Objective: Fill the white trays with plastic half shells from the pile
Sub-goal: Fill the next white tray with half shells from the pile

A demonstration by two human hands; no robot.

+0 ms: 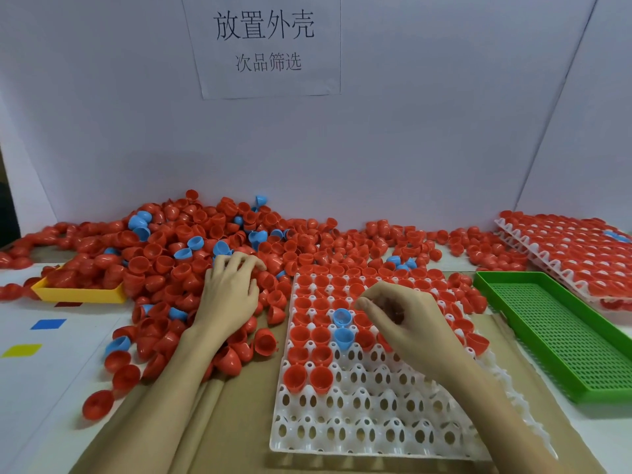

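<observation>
A big pile of red and a few blue half shells (191, 248) covers the back and left of the table. The white tray (359, 405) lies in front of me, its far rows filled with red half shells (301, 336) and two blue half shells (342, 325); the near rows are bare. My left hand (229, 292) lies on the pile left of the tray, fingers curled down over red shells. My right hand (407, 319) hovers over the tray's filled middle rows, fingers and thumb curled; something reddish shows in its palm.
A yellow bin (78, 292) sits half buried in shells at the left. A green perforated tray (561, 330) lies to the right. Stacked white trays full of red shells (574, 251) stand at the far right. Brown cardboard (222, 422) underlies the tray.
</observation>
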